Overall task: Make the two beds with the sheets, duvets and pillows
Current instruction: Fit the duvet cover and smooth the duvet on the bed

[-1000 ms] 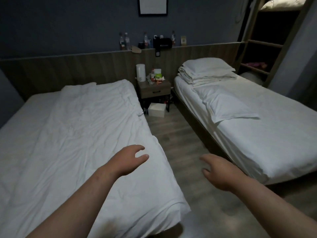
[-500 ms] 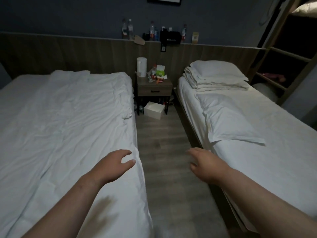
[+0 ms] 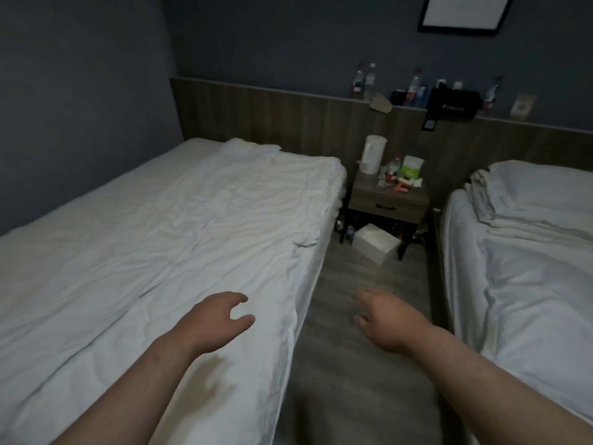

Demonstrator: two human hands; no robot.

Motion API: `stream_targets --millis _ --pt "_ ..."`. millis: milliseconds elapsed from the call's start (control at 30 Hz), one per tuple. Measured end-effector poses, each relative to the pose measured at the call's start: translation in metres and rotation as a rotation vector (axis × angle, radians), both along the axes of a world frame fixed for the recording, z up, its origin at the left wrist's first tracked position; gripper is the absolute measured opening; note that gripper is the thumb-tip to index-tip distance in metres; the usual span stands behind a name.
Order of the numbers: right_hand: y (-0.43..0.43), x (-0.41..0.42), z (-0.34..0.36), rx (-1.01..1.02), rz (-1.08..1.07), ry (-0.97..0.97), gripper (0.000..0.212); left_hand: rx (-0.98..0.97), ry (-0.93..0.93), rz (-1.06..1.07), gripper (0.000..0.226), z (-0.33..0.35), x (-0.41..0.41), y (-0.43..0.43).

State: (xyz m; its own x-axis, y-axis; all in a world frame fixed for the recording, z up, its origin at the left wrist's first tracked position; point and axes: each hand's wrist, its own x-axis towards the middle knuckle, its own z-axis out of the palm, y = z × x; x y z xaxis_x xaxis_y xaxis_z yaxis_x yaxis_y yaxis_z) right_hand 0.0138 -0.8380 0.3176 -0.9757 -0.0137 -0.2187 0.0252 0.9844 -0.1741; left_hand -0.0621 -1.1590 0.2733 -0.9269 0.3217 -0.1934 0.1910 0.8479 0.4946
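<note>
Since 0.5 s ago: view has swung left. The left bed now fills the left and centre of frame, and the right bed sits at the right edge. Both hands keep much the same pose.

Duvet: crumpled, lying lengthwise on the left bed from the headboard panel at upper centre down to the lower edge of frame. Its right edge hangs over the mattress side, with 1 small fold sticking out at mid-frame. Bare sheet shows along the left strip. No pillow in view on this bed.

Left hand: lower centre, over the duvet's near right part. Fingers apart and loosely bent, holding nothing. Contact with the cloth: cannot tell.

Right hand: lower centre-right, over the floor of the aisle. Fingers loosely curled, empty.

Right bed: folded linen stack with 1 pillow on top at the head end, and a looser white piece spread below it.

Nightstand stands between the 2 beds at upper centre-right, with a kettle on it and a white box on the floor in front.

Judgement: the step in hand looks like a reach for the duvet's right edge to straighten it.
- Take the hem with the 2 hands well apart.
- Lift and shake so the creases run out.
- Even the overhang on both sides.

Risk: a pull from 1 point would likely drag the duvet askew.
</note>
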Motion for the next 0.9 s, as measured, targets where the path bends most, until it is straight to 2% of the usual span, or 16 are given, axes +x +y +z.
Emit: stream_targets --millis 267,600,900 --pt "0.048 -0.087 0.005 -0.010 0.315 0.016 0.055 0.017 -0.009 0.338 0.053 0.009 0.035 0.027" --pt "-0.021 -0.190 -0.026 -0.023 0.683 -0.041 0.054 0.036 -0.053 0.727 0.052 -0.029 0.055 -0.011" --pt "-0.087 -0.242 -0.067 0.056 0.962 -0.148 0.051 0.102 -0.105 0.989 0.059 -0.065 0.075 -0.008"
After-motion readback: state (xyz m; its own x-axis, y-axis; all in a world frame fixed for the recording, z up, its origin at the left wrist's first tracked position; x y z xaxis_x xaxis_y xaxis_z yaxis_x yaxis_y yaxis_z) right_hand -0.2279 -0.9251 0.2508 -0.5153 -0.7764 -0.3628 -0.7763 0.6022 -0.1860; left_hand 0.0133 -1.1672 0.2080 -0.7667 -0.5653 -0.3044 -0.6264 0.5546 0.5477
